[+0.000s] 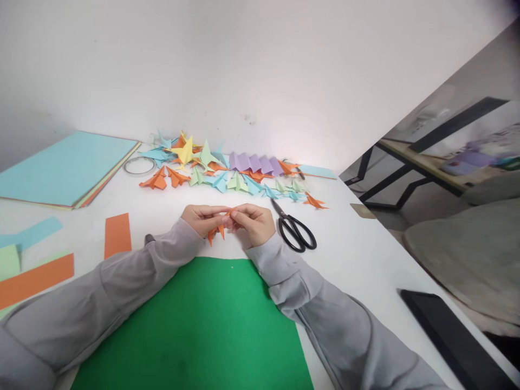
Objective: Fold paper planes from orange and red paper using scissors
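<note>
Both hands meet just beyond the far edge of a green sheet (211, 325), pinching one small orange folded paper piece (220, 232). My left hand (205, 219) is closed on its left side, with two pointed orange tips hanging below the fingers. My right hand (254, 221) pinches the other end between thumb and fingers. Much of the fold is hidden by the fingertips. Black-handled scissors (296, 233) lie to the right of my right hand, blades pointing away. Behind the hands stands a row of folded paper shapes, among them an orange one (154, 180) and a yellow one (185, 151).
A stack of coloured paper (65, 168) lies at the back left, beside a roll of tape (139, 166). Orange strips (117, 235) and blue and green cut pieces are at left. A purple pleated paper (255, 163) stands near the wall. A black flat object (450, 336) lies at right.
</note>
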The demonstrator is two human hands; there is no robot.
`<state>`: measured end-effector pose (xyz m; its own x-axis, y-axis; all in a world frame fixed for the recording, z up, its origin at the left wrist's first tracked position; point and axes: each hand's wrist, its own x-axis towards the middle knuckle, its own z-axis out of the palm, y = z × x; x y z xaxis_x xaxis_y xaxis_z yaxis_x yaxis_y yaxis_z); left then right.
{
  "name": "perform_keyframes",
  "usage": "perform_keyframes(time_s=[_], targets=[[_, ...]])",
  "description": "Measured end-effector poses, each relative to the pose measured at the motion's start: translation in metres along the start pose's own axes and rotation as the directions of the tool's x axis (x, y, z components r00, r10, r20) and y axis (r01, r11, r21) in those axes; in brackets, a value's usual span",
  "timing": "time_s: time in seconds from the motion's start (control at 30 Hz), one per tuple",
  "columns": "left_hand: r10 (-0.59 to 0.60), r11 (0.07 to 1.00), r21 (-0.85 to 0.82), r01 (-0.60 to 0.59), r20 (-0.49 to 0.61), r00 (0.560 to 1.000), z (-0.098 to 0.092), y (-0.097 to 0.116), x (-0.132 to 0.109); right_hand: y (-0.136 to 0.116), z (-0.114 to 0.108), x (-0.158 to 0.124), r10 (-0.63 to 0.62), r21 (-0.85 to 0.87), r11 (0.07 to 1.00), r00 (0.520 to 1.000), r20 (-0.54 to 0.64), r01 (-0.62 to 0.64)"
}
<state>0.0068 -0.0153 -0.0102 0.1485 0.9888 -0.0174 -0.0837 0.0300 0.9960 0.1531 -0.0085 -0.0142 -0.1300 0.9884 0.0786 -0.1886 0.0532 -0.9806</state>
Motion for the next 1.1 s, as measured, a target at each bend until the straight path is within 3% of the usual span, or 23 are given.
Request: perform_keyframes(time_s=[0.43,0.7,0.93,1.1], targets=[[0.063,0.998,0.001,-0.063,-0.052,0.997,0.0025,-0.0038,0.0004,0.0025,0.0004,0.0012,0.032,0.023,0.999,0.999,-0.006,-0.032],[0.166,0.986,0.041,-0.164,-0.064,0.984,0.0029,-0.0078,0.0026,0.0045,0.0015,0.0009,0.013,0.041,0.999,1.0,-0.024,-0.012],[0.106,0.993,0.056,-0.102,-0.08,0.991,0.0021,-0.0079,0.0011,0.0062,-0.0002,0.002,0.027,0.055,0.998,1.0,0.01,-0.027],[0.127,0.991,0.048,-0.125,-0.051,0.991,0.0026,-0.0085,0.0001,0.0063,0.0,0.0028,0.046,0.06,0.997,0.999,0.009,-0.046]])
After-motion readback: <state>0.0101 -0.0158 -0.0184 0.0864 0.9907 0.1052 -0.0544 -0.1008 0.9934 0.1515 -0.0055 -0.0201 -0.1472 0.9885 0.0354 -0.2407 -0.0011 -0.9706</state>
